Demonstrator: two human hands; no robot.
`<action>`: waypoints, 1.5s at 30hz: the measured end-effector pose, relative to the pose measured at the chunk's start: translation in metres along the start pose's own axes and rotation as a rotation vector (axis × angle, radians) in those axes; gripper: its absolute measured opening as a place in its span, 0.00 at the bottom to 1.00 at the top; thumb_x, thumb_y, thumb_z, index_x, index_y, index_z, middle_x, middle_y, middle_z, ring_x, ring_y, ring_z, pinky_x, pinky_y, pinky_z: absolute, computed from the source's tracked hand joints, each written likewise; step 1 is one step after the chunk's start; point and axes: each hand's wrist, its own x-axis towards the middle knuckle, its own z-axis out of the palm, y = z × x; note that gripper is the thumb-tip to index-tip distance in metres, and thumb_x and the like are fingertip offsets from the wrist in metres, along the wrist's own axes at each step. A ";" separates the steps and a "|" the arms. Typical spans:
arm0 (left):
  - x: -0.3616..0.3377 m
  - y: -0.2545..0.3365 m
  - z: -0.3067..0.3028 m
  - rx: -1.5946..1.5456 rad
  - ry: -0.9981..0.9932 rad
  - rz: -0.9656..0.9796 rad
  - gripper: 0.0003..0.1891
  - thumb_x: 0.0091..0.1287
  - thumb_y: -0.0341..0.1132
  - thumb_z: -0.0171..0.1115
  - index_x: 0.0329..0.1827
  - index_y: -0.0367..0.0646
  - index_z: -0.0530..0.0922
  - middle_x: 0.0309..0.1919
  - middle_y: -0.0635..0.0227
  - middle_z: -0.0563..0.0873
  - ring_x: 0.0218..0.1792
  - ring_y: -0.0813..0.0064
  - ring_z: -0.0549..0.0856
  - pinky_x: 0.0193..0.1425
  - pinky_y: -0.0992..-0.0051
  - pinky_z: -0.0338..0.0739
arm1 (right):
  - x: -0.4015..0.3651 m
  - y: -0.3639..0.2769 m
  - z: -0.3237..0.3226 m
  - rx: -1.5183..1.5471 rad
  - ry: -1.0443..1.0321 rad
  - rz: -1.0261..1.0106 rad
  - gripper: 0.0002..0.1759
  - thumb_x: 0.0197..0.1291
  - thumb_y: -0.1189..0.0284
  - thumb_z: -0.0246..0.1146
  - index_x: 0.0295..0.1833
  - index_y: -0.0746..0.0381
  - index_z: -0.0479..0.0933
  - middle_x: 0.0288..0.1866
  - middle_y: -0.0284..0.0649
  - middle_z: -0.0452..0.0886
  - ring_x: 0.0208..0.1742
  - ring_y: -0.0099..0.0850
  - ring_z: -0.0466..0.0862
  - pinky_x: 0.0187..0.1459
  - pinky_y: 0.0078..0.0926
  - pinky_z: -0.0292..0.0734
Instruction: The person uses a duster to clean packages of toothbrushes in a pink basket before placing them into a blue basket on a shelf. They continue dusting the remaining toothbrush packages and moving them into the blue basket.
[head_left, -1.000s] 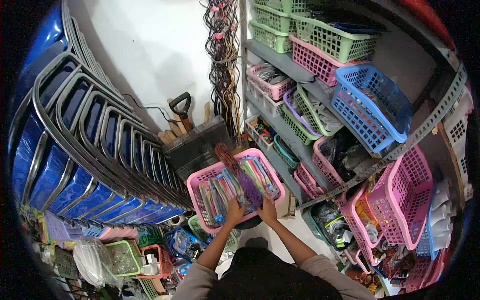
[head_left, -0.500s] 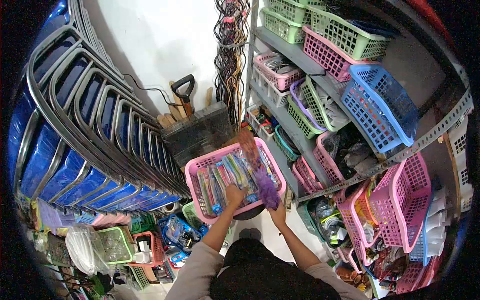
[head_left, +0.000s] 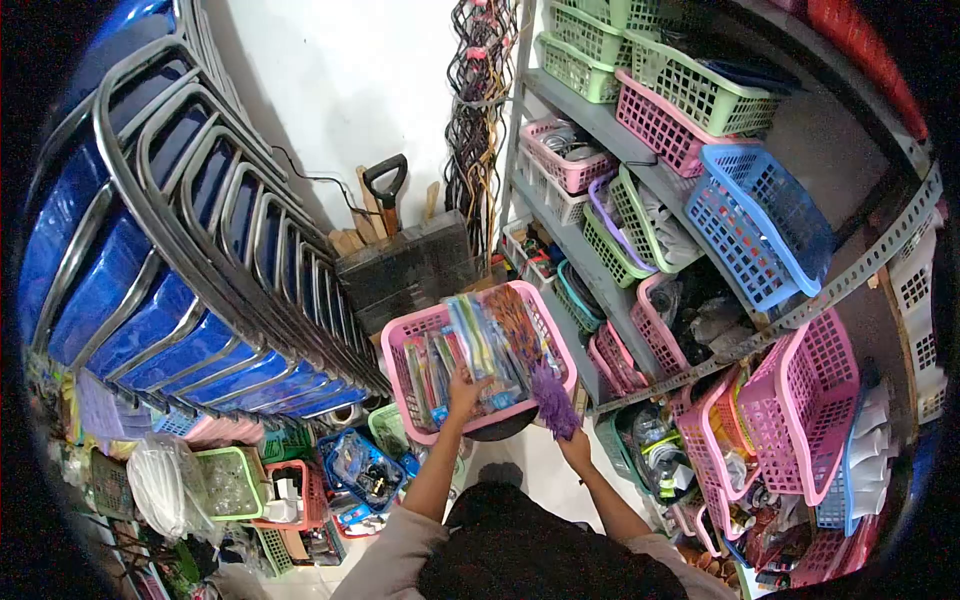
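Note:
A pink plastic basket [head_left: 398,385] in front of me holds a row of flat, clear-wrapped packets [head_left: 425,365] with colourful contents. My left hand [head_left: 464,395] reaches over its near rim, fingers curled around the near ends of some packets, which lean up toward the far side. In my right hand [head_left: 574,450], just outside the near right corner, is the grip end of a fluffy duster [head_left: 552,400], purple near the hand and orange-brown toward the tip. Its tip lies over the right part of the basket, on or close to the packets. The duster's handle is hidden.
Stacked blue chairs with metal frames [head_left: 180,250] rise on the left. Grey shelving [head_left: 600,125] with coloured baskets stands on the right. A dark box [head_left: 405,265] sits behind the basket, near a black-handled tool [head_left: 386,185]. Filled baskets [head_left: 360,470] crowd the floor on both sides.
Several packets now tilt upward at my left hand, toward the far rim. The duster has dropped lower and to the right, its tip now inside the basket's outline. The view has shifted slightly.

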 end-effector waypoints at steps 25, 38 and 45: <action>-0.047 0.161 -0.060 -0.810 -0.329 0.029 0.34 0.46 0.24 0.50 0.63 0.36 0.65 0.48 0.61 0.80 0.43 0.68 0.81 0.48 0.70 0.78 | 0.083 -0.123 -0.162 -0.538 0.428 -0.511 0.08 0.33 0.72 0.61 0.20 0.67 0.76 0.20 0.53 0.76 0.24 0.52 0.78 0.29 0.44 0.75; -0.049 0.153 -0.068 -0.986 -0.136 -0.099 0.19 0.61 0.31 0.54 0.56 0.40 0.72 0.48 0.56 0.81 0.44 0.61 0.83 0.48 0.61 0.80 | 0.078 -0.156 -0.184 -0.318 0.314 -0.787 0.14 0.41 0.65 0.62 0.37 0.56 0.80 0.25 0.47 0.79 0.27 0.47 0.80 0.29 0.42 0.74; -0.054 0.171 -0.052 -1.192 -0.120 0.061 0.16 0.59 0.36 0.60 0.49 0.37 0.75 0.39 0.60 0.84 0.38 0.62 0.84 0.44 0.63 0.81 | 0.081 -0.148 -0.183 -0.494 0.303 -0.896 0.12 0.38 0.69 0.62 0.32 0.62 0.81 0.23 0.48 0.79 0.23 0.49 0.78 0.26 0.39 0.74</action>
